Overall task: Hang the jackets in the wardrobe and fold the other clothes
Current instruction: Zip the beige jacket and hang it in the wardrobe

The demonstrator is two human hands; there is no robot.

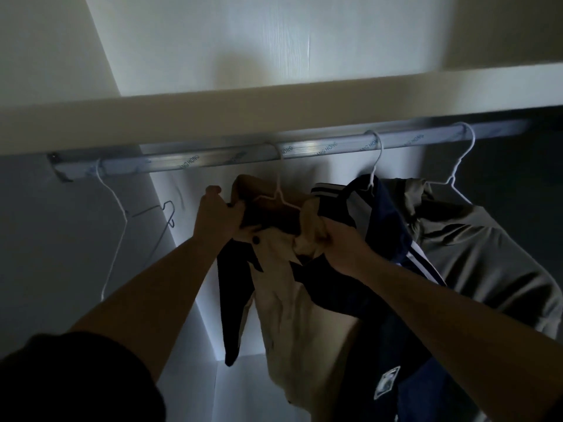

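Three jackets: beige jacket (289,284), navy jacket (384,239), olive jacket (475,254); four white hangers (277,193); one rail (213,159); two hands (217,217) (338,239).

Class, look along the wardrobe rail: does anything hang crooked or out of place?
Yes. At the left, a dark wire hanger sits tilted below the rail, its hook off it, seemingly caught on the empty white hanger. The beige jacket, gripped by the left hand and right hand, is bunched at its collar.
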